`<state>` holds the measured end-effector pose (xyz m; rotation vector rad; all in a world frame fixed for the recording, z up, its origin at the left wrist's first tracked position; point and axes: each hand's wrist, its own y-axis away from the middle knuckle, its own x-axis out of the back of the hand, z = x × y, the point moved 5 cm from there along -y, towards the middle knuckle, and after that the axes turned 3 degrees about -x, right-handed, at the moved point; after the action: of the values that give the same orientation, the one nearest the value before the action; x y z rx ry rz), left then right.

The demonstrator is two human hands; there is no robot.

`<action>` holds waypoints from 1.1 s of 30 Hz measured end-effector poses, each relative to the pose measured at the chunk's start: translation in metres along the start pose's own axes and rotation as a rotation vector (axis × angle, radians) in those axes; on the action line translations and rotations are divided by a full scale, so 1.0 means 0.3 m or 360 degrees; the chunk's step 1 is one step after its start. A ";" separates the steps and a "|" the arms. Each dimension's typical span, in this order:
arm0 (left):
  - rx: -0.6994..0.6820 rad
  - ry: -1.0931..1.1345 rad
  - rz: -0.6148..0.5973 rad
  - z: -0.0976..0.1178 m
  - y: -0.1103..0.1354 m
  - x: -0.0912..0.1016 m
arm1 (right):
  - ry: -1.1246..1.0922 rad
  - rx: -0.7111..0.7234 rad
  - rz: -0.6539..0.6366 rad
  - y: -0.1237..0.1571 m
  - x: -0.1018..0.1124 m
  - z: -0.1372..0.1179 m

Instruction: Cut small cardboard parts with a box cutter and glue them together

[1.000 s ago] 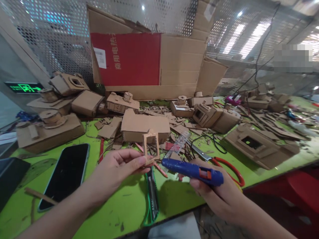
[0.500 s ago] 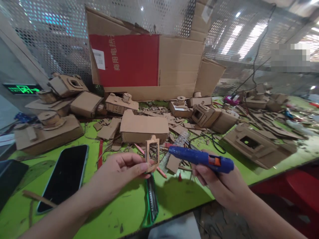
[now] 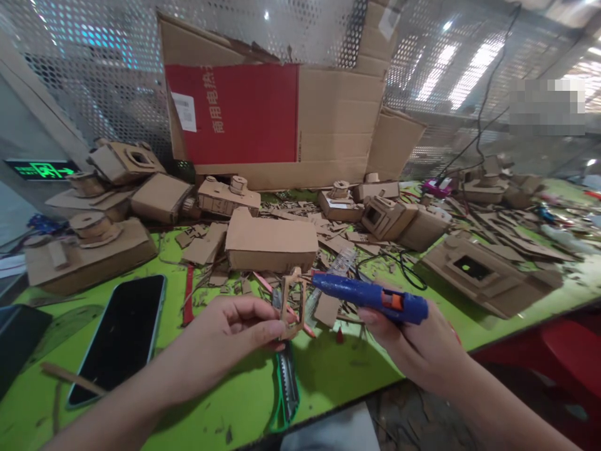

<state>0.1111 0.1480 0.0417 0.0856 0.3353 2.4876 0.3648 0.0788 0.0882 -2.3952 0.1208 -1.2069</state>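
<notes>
My left hand [image 3: 230, 335] pinches a small open cardboard frame [image 3: 293, 300] by its lower edge and holds it upright above the green table [image 3: 244, 388]. My right hand [image 3: 413, 351] grips a blue glue gun [image 3: 370, 295] with an orange trigger. Its nozzle points left and sits right at the frame's upper right corner. A green utility knife [image 3: 286, 382] lies on the table just below the frame.
A black phone [image 3: 119, 338] lies at the left. Cardboard model tanks [image 3: 84, 250] and boxes [image 3: 272, 241] crowd the back and right, before a large red-and-brown carton [image 3: 282, 119]. Scraps, a clear ruler [image 3: 335, 269] and a black cable [image 3: 399, 263] lie mid-table.
The frame has shifted slightly right and lower in my left hand. The glue gun rose from the table and its nozzle has closed in on the frame's upper right corner.
</notes>
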 end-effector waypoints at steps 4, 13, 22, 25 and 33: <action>-0.0003 -0.0050 -0.0008 -0.001 0.001 0.000 | -0.0058 0.0003 -0.0003 0.008 -0.011 0.000; -0.0066 -0.0335 0.0074 0.014 0.010 0.016 | 0.0111 -0.0207 0.0005 0.010 0.016 0.074; -0.0624 -0.1148 0.0425 0.164 0.046 0.041 | 0.0480 -0.0421 0.0037 0.166 0.098 0.327; -0.0817 -0.1497 0.0510 0.258 0.052 0.062 | 0.0450 -0.0416 0.0041 0.200 0.100 0.372; -0.1104 -0.2278 0.0287 0.416 -0.143 0.086 | 0.0458 -0.0424 0.0083 0.240 0.066 0.383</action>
<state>0.1325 0.2240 0.1507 1.4868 -1.1163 1.9233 0.4755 0.0497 0.0127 -2.4020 0.4577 -1.5903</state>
